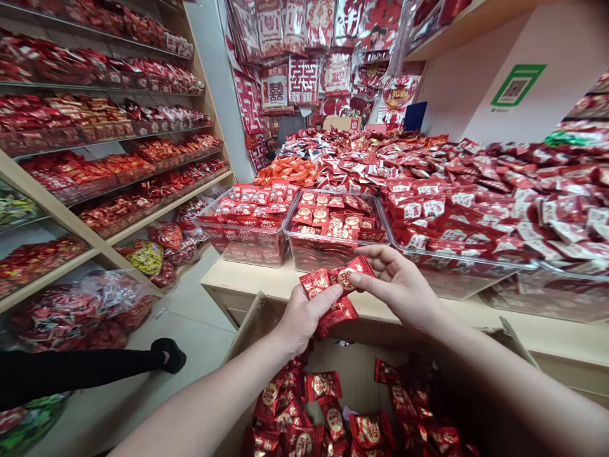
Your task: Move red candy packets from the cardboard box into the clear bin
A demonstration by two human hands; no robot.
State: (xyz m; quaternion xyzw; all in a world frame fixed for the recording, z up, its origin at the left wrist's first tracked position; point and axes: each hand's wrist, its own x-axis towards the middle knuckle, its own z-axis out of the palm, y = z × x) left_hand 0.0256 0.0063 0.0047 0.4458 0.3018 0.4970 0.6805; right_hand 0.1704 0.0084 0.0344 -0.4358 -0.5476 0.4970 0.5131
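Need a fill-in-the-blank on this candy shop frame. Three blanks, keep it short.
1. The left hand and right hand hold candy packets coloured ____.
2. Below them, loose packets lie in an open ____ box.
3. The clear bins stand on a pale ____.
Missing words: red; cardboard; counter.

Bright, even indoor light, soft shadows, wrappers glinting, strong wide-angle bending at edges.
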